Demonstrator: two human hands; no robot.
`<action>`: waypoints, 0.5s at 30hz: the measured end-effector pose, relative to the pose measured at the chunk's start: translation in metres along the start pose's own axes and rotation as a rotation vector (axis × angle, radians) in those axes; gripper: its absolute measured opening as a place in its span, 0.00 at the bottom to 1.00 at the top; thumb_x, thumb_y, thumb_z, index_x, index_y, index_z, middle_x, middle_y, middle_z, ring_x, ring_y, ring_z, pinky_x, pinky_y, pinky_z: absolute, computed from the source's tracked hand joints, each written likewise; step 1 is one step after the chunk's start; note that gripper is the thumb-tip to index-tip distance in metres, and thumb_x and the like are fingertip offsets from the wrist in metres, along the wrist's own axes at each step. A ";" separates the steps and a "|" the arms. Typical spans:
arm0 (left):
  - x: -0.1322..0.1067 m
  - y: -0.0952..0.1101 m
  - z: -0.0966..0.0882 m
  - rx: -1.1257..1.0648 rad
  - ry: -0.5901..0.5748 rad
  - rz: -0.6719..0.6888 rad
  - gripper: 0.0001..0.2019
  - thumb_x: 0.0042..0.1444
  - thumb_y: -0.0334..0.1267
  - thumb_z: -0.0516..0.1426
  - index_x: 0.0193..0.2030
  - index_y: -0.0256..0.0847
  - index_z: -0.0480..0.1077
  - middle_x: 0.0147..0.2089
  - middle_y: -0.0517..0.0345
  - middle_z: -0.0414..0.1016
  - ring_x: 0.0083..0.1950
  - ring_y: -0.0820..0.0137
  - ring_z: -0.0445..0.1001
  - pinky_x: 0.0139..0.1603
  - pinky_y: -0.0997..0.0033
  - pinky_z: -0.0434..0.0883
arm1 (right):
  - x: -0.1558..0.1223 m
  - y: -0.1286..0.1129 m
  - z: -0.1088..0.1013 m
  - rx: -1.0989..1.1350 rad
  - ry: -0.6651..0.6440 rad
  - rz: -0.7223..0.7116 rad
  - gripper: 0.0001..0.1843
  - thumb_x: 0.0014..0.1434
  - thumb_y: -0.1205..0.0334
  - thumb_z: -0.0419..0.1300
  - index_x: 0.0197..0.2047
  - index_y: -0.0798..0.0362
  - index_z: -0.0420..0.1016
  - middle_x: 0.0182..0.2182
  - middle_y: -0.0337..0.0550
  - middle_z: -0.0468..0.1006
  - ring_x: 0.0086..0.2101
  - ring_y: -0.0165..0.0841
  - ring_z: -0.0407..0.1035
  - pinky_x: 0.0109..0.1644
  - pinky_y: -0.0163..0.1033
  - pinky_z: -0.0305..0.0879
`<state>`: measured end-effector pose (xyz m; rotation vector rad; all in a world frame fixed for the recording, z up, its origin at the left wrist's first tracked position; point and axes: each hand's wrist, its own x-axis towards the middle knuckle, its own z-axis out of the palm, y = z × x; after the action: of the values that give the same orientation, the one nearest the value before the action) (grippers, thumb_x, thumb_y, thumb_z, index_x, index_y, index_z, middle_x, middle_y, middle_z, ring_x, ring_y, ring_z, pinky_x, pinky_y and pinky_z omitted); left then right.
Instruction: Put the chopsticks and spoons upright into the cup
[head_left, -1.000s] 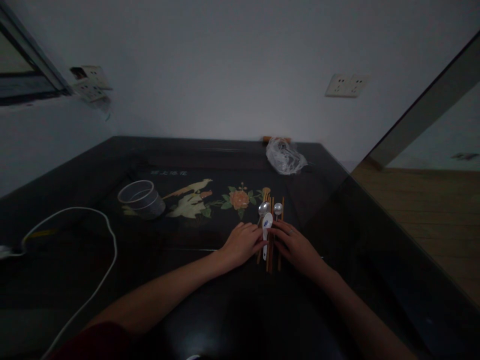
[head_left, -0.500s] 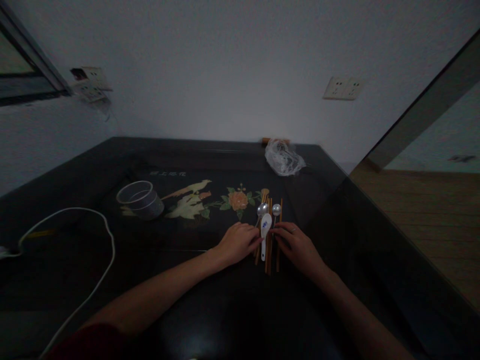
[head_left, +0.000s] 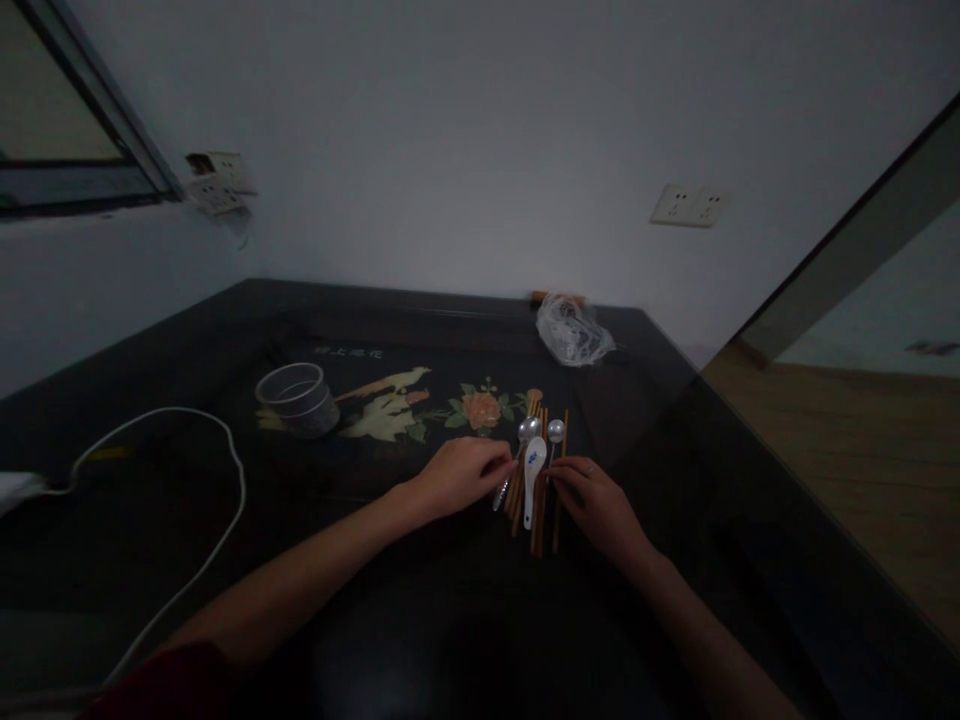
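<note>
Right grip (head_left: pixel 604 505) beside spoon (head_left: pixel 534 458); writing (head_left: pixel 349 352) unclear

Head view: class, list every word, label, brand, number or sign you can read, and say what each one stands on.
"上 … 花": second and last of four pale characters on the dark tabletop; the other two are too blurred to read with confidence.
White spoon: blue mark, too small to tell whether it is writing.
Clear tub, plastic bag, right-hand wall socket: no readable text.
</note>
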<state>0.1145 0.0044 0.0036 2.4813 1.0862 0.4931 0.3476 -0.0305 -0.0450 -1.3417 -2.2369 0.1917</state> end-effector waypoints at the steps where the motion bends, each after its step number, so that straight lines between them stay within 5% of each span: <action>1: -0.004 -0.003 -0.006 -0.015 0.021 -0.004 0.11 0.63 0.40 0.50 0.33 0.40 0.69 0.28 0.62 0.71 0.29 0.74 0.69 0.29 0.76 0.60 | 0.000 0.000 0.000 0.000 0.002 0.006 0.12 0.62 0.68 0.52 0.43 0.51 0.75 0.43 0.47 0.76 0.44 0.38 0.71 0.47 0.46 0.71; 6: -0.043 -0.037 -0.035 -0.066 0.225 -0.082 0.12 0.62 0.40 0.49 0.32 0.40 0.69 0.29 0.60 0.72 0.30 0.71 0.70 0.32 0.74 0.63 | -0.001 0.007 0.004 0.025 0.037 0.020 0.13 0.62 0.67 0.51 0.44 0.48 0.75 0.44 0.46 0.76 0.44 0.38 0.71 0.48 0.47 0.71; 12: -0.101 -0.091 -0.076 -0.115 0.672 -0.191 0.11 0.59 0.42 0.52 0.31 0.41 0.70 0.27 0.60 0.72 0.30 0.69 0.71 0.33 0.72 0.66 | 0.002 0.015 0.008 0.068 0.123 0.058 0.11 0.61 0.63 0.52 0.42 0.48 0.75 0.43 0.47 0.76 0.43 0.40 0.72 0.48 0.50 0.71; 15: -0.121 -0.108 -0.102 -0.151 0.993 -0.263 0.11 0.60 0.42 0.52 0.30 0.40 0.70 0.25 0.61 0.69 0.29 0.71 0.69 0.32 0.73 0.65 | 0.005 0.009 0.009 0.121 0.163 0.059 0.11 0.61 0.63 0.52 0.42 0.49 0.75 0.43 0.48 0.76 0.44 0.40 0.72 0.48 0.49 0.71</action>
<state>-0.0761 0.0019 0.0214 1.8713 1.5831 1.7329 0.3483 -0.0201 -0.0541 -1.3103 -2.0199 0.2266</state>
